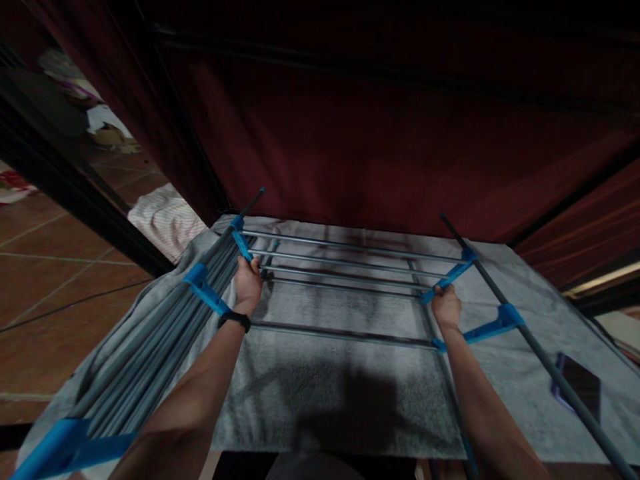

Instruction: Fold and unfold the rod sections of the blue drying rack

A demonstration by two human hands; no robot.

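Note:
A partly joined rack of grey metal tubes with blue plastic brackets lies in front of me. My left hand (pixel 248 285) is closed around the end of the left upper bracket (pixel 242 245), where several cross tubes (pixel 345 267) meet it. On the other side, my right hand (pixel 446 307) grips the right upper bracket (pixel 454 273) at the opposite ends of these tubes. Below my hands, a single tube (pixel 345 335) runs towards the right lower bracket (pixel 493 325). The left lower bracket (pixel 205 288) is beside my left wrist, which wears a black band.
A bundle of loose tubes (pixel 160 353) lies at the left, with a large blue piece (pixel 70 450) near it. A long pole (pixel 560 383) slants down the right, crossing over a phone (pixel 580 390). Grey cloth (pixel 300 387) covers the surface; a dark red curtain (pixel 380 153) hangs behind.

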